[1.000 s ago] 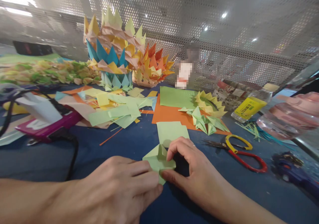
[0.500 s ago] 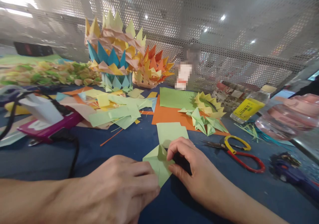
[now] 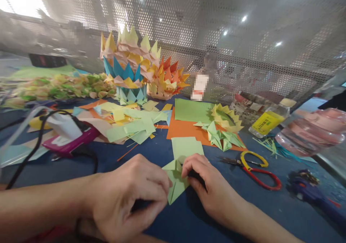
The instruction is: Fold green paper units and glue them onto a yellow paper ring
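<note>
A folded light green paper (image 3: pixel 177 183) lies on the blue table in front of me, with creases and a raised flap at its top. My right hand (image 3: pixel 201 172) pinches its right edge between thumb and fingers. My left hand (image 3: pixel 137 194) is closed at the left edge, fingertips pressed on the paper; part of that edge is hidden behind them. Just beyond lies a flat light green paper sheet (image 3: pixel 186 147). Folded green paper pieces (image 3: pixel 214 135) rest on an orange sheet (image 3: pixel 181 129) farther back.
Scissors (image 3: pixel 250 167) and a blue glue gun (image 3: pixel 308 190) lie at right, near a bottle (image 3: pixel 266 122) and a pink jug (image 3: pixel 310 133). Left are a purple power strip (image 3: pixel 71 142) with cables and paper scraps (image 3: pixel 135 127). Paper crowns (image 3: pixel 127 70) stand behind.
My left hand has lifted and shifted back from the paper's lower part, uncovering more of its left side and a lower flap. My right hand keeps its pinch. The view has shifted slightly.
</note>
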Demonstrator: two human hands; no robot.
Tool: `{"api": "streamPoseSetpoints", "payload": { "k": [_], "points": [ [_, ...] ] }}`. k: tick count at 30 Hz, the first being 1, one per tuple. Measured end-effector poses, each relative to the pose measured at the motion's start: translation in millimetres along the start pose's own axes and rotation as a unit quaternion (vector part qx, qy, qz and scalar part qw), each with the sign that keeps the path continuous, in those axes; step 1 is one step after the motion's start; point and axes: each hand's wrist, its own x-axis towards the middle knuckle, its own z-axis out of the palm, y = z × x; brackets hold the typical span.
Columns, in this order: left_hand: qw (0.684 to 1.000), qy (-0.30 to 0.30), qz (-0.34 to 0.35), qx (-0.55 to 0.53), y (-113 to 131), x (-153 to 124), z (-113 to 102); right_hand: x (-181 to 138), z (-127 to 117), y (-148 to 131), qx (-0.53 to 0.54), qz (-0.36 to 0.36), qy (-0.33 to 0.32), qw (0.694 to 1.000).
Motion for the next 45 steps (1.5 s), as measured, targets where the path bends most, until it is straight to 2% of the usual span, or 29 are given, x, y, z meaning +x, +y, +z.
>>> {"api": "streamPoseSetpoints", "payload": {
  "k": [3, 5, 7, 11, 13, 17, 20, 23, 27, 31, 35, 38, 41, 45],
  "points": [
    [0.996, 0.037, -0.051, -0.065, -7.5, 6.2, -5.7, -0.8, -1.6, -1.0, 0.011, -0.001, 0.030, 0.999],
    [0.993, 0.066, -0.093, -0.040, -11.7, 8.8, -7.5, -1.7, -2.8, -2.6, 0.014, 0.008, 0.055, 0.998],
    [0.992, 0.051, -0.111, -0.018, -15.6, 10.6, -8.2, -2.7, -3.6, -4.3, 0.012, 0.009, 0.070, 0.997],
    [0.995, -0.049, -0.083, -0.031, -23.3, 12.0, -6.6, -4.2, -3.5, -6.3, 0.003, 0.001, 0.082, 0.997],
    [0.995, -0.068, -0.065, -0.037, -28.1, 11.6, -3.4, -4.6, -2.4, -5.9, -0.001, -0.010, 0.089, 0.996],
    [0.999, -0.018, -0.018, -0.040, -37.8, 10.4, 5.8, -4.6, -0.6, -4.4, -0.014, -0.039, 0.111, 0.993],
    [0.999, 0.023, 0.010, 0.020, -38.2, 9.1, 10.4, -4.6, -2.5, -6.9, -0.041, -0.057, 0.148, 0.987],
    [0.987, 0.052, 0.022, 0.149, -31.3, 5.4, 13.8, -4.7, -5.2, -11.7, -0.107, -0.095, 0.185, 0.972],
    [0.962, 0.064, 0.058, 0.261, -22.1, -0.9, 21.1, -4.4, -3.2, -15.3, -0.231, -0.165, 0.185, 0.941],
    [0.964, 0.033, 0.054, 0.258, -18.0, -0.1, 26.4, -1.9, 0.8, -13.9, -0.314, -0.188, 0.167, 0.915],
    [0.970, -0.004, 0.019, 0.241, -16.0, 3.0, 25.6, 0.3, -0.4, -10.0, -0.342, -0.195, 0.143, 0.908],
    [0.973, -0.023, 0.029, 0.226, -15.4, 1.2, 23.7, -1.1, -2.8, -7.7, -0.355, -0.216, 0.148, 0.897],
    [0.976, -0.009, 0.033, 0.216, -15.0, -1.7, 22.2, -2.2, 0.2, -6.4, -0.366, -0.242, 0.184, 0.879],
    [0.977, 0.023, 0.019, 0.211, -14.2, -5.3, 21.0, 2.2, 16.9, -1.1, -0.363, -0.266, 0.306, 0.839]
  ]
}}
